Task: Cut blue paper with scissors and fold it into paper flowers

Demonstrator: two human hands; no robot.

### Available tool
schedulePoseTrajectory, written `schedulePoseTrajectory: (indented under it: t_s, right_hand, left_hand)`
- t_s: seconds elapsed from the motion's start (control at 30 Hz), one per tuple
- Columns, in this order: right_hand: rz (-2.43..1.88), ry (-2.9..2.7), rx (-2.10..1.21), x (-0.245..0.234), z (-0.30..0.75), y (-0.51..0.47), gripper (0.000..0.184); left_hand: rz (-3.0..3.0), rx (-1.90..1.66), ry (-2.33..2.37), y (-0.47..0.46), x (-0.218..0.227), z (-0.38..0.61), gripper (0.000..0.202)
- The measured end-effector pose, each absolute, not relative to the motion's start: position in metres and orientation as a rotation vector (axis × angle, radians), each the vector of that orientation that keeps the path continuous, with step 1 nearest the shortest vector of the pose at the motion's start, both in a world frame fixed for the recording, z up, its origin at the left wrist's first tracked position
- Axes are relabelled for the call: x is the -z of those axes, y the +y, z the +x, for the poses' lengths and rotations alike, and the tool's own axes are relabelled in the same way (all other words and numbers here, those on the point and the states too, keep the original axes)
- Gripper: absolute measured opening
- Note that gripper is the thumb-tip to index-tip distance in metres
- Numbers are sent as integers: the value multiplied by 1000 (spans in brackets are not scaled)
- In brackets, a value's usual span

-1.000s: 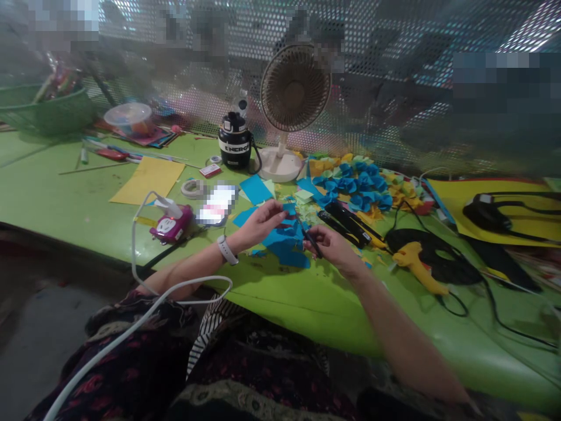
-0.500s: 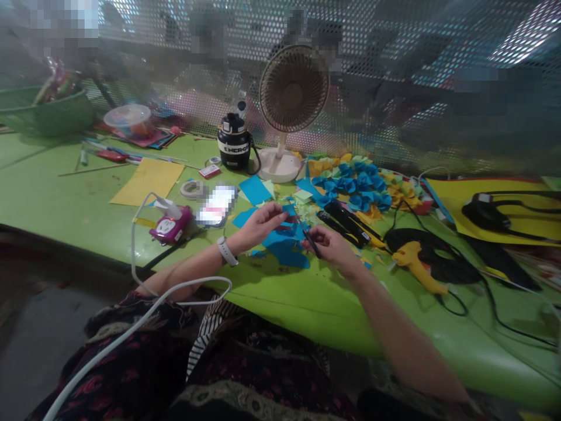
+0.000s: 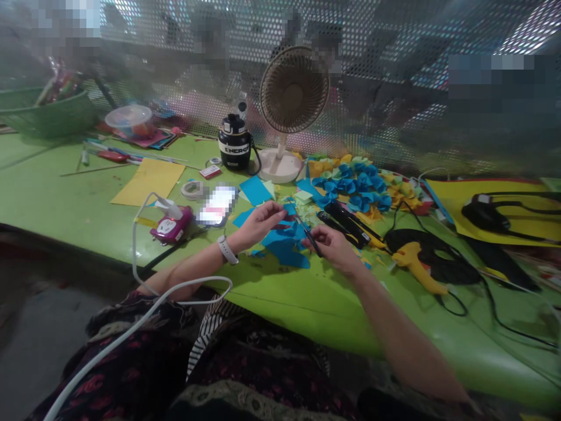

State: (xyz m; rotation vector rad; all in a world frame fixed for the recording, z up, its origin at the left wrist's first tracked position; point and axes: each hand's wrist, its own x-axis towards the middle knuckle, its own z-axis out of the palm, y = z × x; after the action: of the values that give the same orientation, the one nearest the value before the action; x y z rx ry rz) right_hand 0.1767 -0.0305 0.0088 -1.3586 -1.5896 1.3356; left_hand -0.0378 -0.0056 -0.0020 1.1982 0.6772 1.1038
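My left hand (image 3: 263,222), a white-strapped watch (image 3: 227,249) on its wrist, pinches a small piece of blue paper (image 3: 287,217) between its fingers. My right hand (image 3: 333,247) grips small black-handled scissors (image 3: 310,238), whose blades point up and left at that piece. Below both hands lie scraps of blue paper (image 3: 287,251) on the green table (image 3: 87,204). The hands stay just above the scraps, and my fingers hide the scissors' finger loops.
Blue and yellow paper flowers (image 3: 355,186) lie beyond the hands, next to black staplers (image 3: 344,225). To the right sit a corded yellow glue gun (image 3: 416,268) and a yellow sheet (image 3: 495,216). On the left are a phone (image 3: 217,204), a pink socket (image 3: 173,225) and a white cable (image 3: 135,327).
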Motion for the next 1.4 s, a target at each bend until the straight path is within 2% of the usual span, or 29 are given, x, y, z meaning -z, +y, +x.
schedulePoseTrajectory:
  t_s: [0.8,1.4]
  right_hand:
    - [-1385,-1608,-1391,-14,178,-31,56]
    - [-1382,-1593,-1372,-17,179,-32,54]
  left_hand:
    - [1266,-1042,653,3,11,-40,27]
    - [1249,-1052,690,5,9,-41,28]
